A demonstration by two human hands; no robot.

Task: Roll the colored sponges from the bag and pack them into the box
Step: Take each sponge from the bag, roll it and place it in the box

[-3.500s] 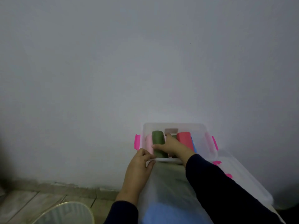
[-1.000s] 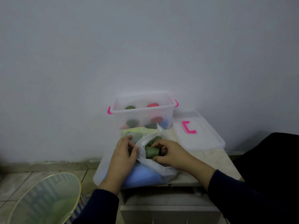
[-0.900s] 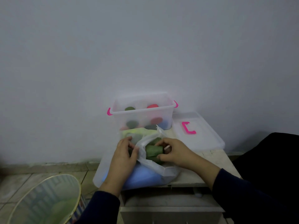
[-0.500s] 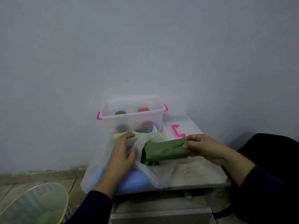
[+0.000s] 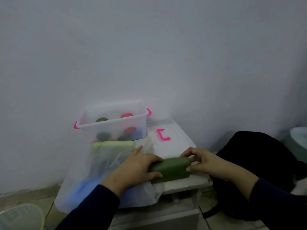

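A green sponge [image 5: 171, 168] lies lengthwise on the small white table [image 5: 186, 182], outside the bag. My left hand [image 5: 136, 168] grips its left end and my right hand [image 5: 204, 161] grips its right end. The translucent white bag [image 5: 99, 176] sags over the table's left side, with a yellow-green sponge and a blue one showing through it. Behind it stands the clear box [image 5: 113, 125] with pink latches, holding rolled green, red and blue sponges.
The box's clear lid [image 5: 172, 138] with a pink handle lies flat to the right of the box. A dark bag or cloth [image 5: 259, 163] sits at the right. A pale round bin [image 5: 20, 216] is at the bottom left. A wall rises directly behind.
My right hand pulled the green sponge out of the bag to the right. My left hand let go of the bag's mouth and took the sponge's left end.
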